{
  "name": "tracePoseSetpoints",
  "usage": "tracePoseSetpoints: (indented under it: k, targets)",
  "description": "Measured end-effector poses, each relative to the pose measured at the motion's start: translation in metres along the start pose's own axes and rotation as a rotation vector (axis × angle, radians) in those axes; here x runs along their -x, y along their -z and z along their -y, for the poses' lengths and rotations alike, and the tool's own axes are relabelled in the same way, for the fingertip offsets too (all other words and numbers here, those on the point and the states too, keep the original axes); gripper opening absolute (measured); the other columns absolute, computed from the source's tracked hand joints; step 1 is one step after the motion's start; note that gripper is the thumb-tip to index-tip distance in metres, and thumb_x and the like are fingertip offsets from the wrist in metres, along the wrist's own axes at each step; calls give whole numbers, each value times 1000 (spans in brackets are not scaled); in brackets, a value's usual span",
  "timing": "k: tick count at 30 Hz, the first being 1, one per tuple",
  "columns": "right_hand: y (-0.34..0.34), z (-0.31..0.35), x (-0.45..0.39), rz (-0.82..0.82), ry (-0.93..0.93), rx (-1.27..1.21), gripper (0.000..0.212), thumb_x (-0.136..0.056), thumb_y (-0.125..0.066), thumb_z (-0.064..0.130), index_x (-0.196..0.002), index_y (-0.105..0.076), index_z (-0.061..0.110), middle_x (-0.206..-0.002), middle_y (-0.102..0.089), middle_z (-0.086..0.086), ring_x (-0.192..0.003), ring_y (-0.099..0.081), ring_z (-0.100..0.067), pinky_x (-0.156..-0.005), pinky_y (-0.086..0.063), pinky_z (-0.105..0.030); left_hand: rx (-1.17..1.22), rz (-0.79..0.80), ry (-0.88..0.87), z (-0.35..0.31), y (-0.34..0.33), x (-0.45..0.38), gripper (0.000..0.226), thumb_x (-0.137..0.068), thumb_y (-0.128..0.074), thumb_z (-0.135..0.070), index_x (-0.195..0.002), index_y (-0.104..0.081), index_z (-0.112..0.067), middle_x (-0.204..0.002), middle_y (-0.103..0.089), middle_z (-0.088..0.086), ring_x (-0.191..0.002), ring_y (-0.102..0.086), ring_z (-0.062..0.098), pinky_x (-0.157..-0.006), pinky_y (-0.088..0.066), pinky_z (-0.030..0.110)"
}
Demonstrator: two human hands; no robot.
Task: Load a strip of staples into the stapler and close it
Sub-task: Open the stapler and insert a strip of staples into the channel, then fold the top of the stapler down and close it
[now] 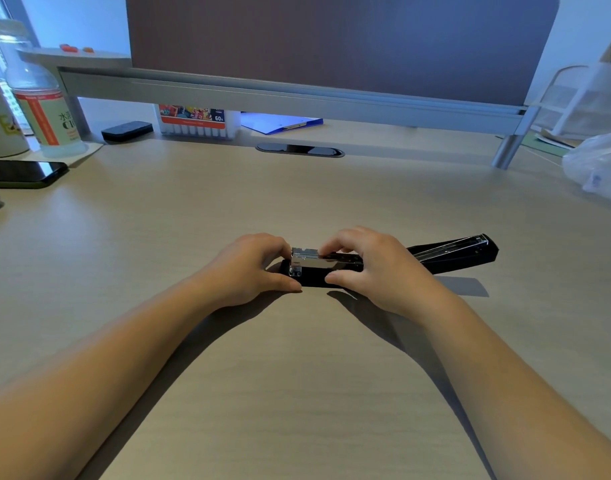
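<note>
The long black stapler with a shiny metal magazine (326,266) lies on the light wooden table (297,375), just in front of the person. Its black top cover (453,252) is swung fully open and rests flat on the table, pointing to the right and a little away.

The left hand (248,268) holds the front end of the stapler; its fingers are curled narrow around the nose, with the thumb against the near side. The right hand (370,268) is over the middle of the magazine, its fingertips pinched close together on top of the metal channel and its thumb on the near side of the base. I think a strip of staples is being set into the channel, but the strip itself is hidden or too small to see, so I cannot tell if it is already in.

In my judgement the loading step is in hand. The next move calls for seating the strip flat in the channel, then taking the right hand off and folding the cover back over until it closes.

At the far side, under the grey shelf, stands a white box of marker pens (193,121), filled with a row of pens. A clear plastic bottle with an orange label (42,98) stands at the left; what is in it I cannot tell.
</note>
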State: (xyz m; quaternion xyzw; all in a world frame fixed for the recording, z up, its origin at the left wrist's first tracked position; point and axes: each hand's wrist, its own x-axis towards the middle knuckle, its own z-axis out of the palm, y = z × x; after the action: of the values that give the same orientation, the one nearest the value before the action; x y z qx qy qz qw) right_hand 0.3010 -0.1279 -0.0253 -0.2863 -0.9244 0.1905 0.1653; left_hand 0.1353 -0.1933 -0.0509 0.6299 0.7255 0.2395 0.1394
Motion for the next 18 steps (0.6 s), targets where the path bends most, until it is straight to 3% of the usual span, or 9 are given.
tracePoseSetpoints:
  k: [5,12,15,18]
  targets:
    - [10,-9,3,-78,-105,195,48,-74,-67,31,-114,-44,19,-113,-59,-2,-103,-52,-22,-81,-34,-33,-57,-25,37,16,11,-5,42,-71,-68,-29,-108,-58,-11,-116,-59,10,-111,-48,28,-96,-40,41]
    - [19,-15,4,-147,-250,474,51,-69,-62,53,-106,-51,21,-107,-63,-3,-104,-50,-26,-85,-34,-38,-4,-48,119,31,21,-5,40,-72,-69,-22,-109,-58,-10,-116,-58,13,-110,-48,29,-92,-37,37]
    - [24,-21,7,-167,-321,402,55,-67,-64,52,-111,-50,21,-108,-61,-2,-102,-50,-24,-81,-36,-36,11,-52,127,31,21,-4,39,-73,-68,-21,-109,-58,-11,-118,-57,13,-110,-47,28,-90,-36,35]
    - [30,-29,9,-179,-311,185,56,-65,-73,38,-113,-48,20,-101,-50,2,-92,-48,-19,-75,-38,-32,-3,-51,137,30,21,-5,41,-74,-67,-22,-112,-57,-11,-121,-56,12,-112,-46,27,-90,-35,34]
